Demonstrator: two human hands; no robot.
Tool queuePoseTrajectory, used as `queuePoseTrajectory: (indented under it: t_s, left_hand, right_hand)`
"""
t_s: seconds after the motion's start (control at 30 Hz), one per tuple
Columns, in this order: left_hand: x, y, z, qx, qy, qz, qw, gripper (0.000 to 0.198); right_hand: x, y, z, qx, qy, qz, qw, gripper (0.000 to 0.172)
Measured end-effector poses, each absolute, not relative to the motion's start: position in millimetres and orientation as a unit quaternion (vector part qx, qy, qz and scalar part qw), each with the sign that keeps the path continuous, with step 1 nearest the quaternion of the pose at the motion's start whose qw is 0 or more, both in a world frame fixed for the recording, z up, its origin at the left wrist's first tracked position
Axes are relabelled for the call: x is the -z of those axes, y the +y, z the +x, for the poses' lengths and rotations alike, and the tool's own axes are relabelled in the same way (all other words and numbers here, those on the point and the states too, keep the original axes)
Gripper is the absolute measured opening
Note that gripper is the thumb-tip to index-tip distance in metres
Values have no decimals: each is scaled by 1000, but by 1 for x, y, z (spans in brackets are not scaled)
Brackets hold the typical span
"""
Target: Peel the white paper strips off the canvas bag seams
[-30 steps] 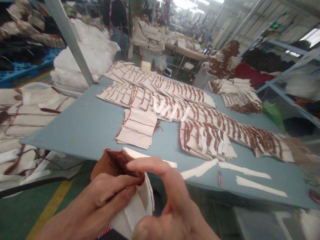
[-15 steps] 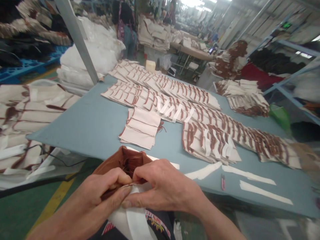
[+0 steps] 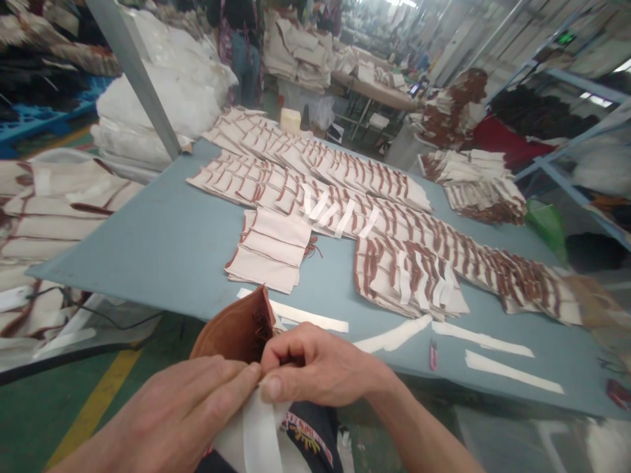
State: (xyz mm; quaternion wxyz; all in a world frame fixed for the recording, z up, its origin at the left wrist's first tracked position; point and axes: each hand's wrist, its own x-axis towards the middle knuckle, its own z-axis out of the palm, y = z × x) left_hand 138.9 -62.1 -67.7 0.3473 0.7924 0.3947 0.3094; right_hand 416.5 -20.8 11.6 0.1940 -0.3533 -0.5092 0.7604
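Squeezed the gaping bag shut since a moment ago, now pinching its rim bottom centre with left hand and right hand; looks soft, light, floppy.

Your left hand and right hand meet fingertip to fingertip — the left gripping a white strip, the right pinching a brown fabric piece — just off the near edge of the blue table.
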Motion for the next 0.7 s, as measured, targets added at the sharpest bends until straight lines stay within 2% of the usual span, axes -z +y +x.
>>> queuePoseTrajectory:
  t_s: [0.07, 0.13, 0.27, 0.37, 0.47, 0.57, 0.7]
  left_hand:
    - [66, -58, 145, -330, 337, 824, 315, 54]
    - [62, -50, 153, -344, 301, 843, 284, 59]
    - [58, -31, 167, -369, 254, 861, 241, 50]
    - [54, -25, 169, -354, 247, 867, 250, 44]
    - [45, -26, 162, -307, 318, 857, 265, 34]
    - [30, -27, 154, -260, 360, 845, 298, 32]
    - [15, -26, 156, -165, 359, 825, 403, 47]
  right_hand:
    - [-6, -25, 412, -770, -467, -365, 236, 71]
    - [4, -30, 405, -773, -436, -375, 269, 75]
    - [26, -35, 392, -774, -386, -389, 317, 77]
    - [32, -37, 394, -766, -389, -382, 339, 74]
    - [21, -36, 407, -742, -450, -369, 333, 67]
    - [5, -33, 421, -666, -561, -370, 324, 54]
    - [-8, -33, 426, -492, -726, -347, 332, 36]
